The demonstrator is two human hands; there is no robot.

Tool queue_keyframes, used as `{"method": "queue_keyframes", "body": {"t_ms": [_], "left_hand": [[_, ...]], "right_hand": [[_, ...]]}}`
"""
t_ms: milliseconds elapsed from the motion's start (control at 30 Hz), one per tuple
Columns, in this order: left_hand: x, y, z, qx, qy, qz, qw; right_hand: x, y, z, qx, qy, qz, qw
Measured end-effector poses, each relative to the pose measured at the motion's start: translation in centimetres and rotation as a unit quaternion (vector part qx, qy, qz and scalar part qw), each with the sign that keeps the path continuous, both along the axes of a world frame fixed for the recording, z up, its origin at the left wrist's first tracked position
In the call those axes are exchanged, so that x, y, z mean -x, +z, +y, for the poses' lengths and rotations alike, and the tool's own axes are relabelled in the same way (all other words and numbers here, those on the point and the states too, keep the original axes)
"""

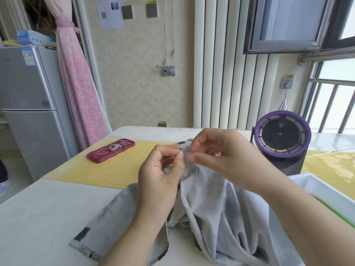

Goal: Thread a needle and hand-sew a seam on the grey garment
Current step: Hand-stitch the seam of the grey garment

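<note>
Garment (215,208) between left hand (159,173), right hand (221,152)

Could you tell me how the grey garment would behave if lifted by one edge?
Probably floppy: the thin grey fabric garment hangs in soft folds below the left hand and right hand. Likely light: fingertip pinches hold it up.

Cream patterned wall (134,77), silver fridge (28,104), pink curtain (76,83) and bright barred window (332,100).

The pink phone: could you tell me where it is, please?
The pink phone lies on the yellow mat, left of the left hand, in the head view.
</note>
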State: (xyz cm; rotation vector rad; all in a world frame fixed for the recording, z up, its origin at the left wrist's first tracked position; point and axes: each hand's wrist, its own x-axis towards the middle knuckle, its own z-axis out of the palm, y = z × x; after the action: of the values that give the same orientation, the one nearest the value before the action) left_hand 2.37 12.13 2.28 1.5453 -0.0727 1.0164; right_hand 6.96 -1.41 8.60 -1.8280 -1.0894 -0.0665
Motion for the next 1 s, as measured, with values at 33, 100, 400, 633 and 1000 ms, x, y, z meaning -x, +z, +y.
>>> {"method": "queue_keyframes", "body": {"t_ms": [33, 100, 400, 633, 1000], "left_hand": [[0.0, 0.0, -0.1, 0.005, -0.013, 0.000, 1.000], [-0.1, 0.0, -0.1, 0.016, -0.039, 0.003, 0.999], [-0.1, 0.0, 0.1, 0.051, -0.206, 0.053, 0.976], [-0.1, 0.4, 0.4, 0.095, -0.227, 0.059, 0.967], [0.0, 0.5, 0.7, 0.082, -0.228, 0.040, 0.969]], "right_hand": [[-0.2, -0.3, 0.2, -0.007, -0.013, -0.006, 1.000], [-0.3, -0.1, 0.0, -0.015, -0.018, 0.034, 0.999], [-1.9, -0.8, -1.0, 0.058, -0.057, 0.183, 0.980], [-2.0, -0.3, -1.4, 0.062, -0.072, 0.162, 0.982], [-2.5, -0.9, -1.4, 0.064, 0.063, 0.239, 0.967]]}}
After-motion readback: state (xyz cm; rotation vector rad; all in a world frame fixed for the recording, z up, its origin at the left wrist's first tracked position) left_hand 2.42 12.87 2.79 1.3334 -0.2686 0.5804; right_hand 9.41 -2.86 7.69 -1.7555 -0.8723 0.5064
